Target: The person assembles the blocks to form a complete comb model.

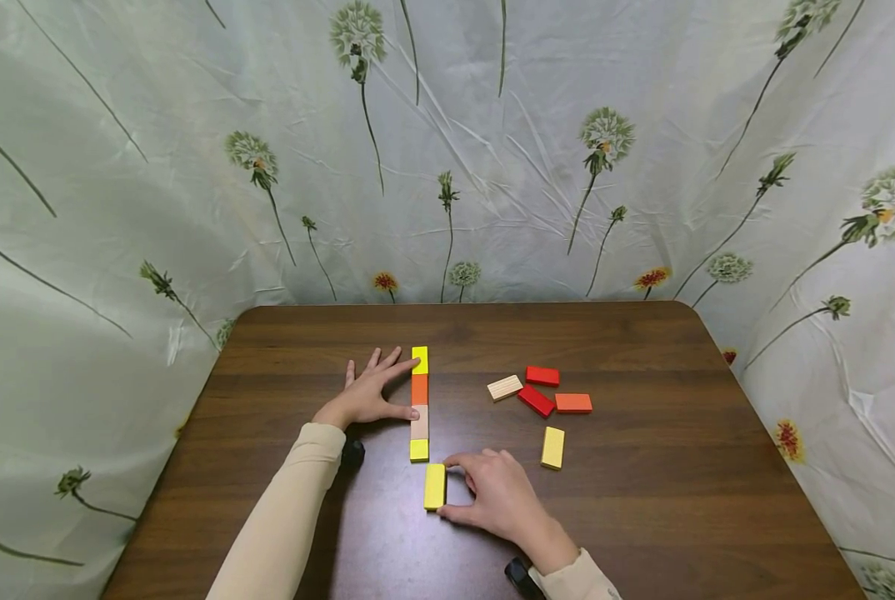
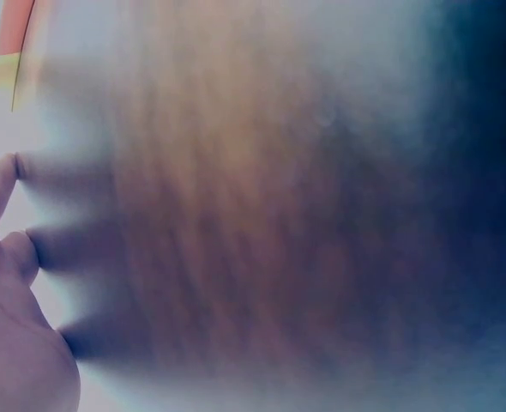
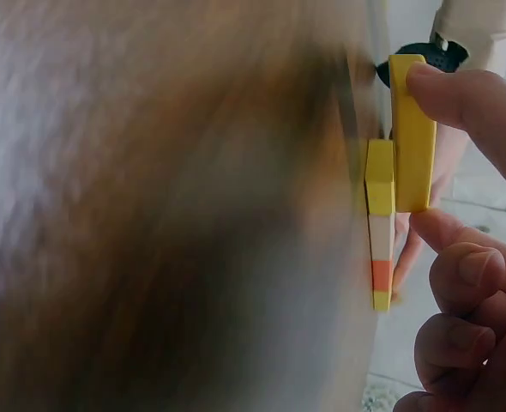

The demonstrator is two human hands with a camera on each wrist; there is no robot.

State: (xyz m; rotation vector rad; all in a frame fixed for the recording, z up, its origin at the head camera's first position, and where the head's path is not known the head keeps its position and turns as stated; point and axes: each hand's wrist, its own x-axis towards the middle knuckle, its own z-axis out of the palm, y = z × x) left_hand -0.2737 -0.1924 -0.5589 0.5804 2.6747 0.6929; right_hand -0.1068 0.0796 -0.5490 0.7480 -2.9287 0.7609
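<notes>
A straight row of several blocks runs away from me in the head view: a yellow block (image 1: 420,353) at the far end, then an orange block (image 1: 419,390), a pale pinkish block (image 1: 419,427) and another yellow block (image 1: 419,451) nearest. Fingers spread, my left hand (image 1: 368,396) lies along the row's left side, its index fingertip at the far yellow block and its thumb at the pale one. My right hand (image 1: 498,493) pinches a yellow block (image 1: 435,487) by its ends between thumb and index finger, just in front of the row's near end.
To the right lie loose blocks: two red ones (image 1: 542,376), an orange one (image 1: 573,403), a plain wooden one (image 1: 505,388) and a light yellow one (image 1: 552,448). The brown wooden table (image 1: 665,500) ends at a flower-patterned curtain (image 1: 492,167).
</notes>
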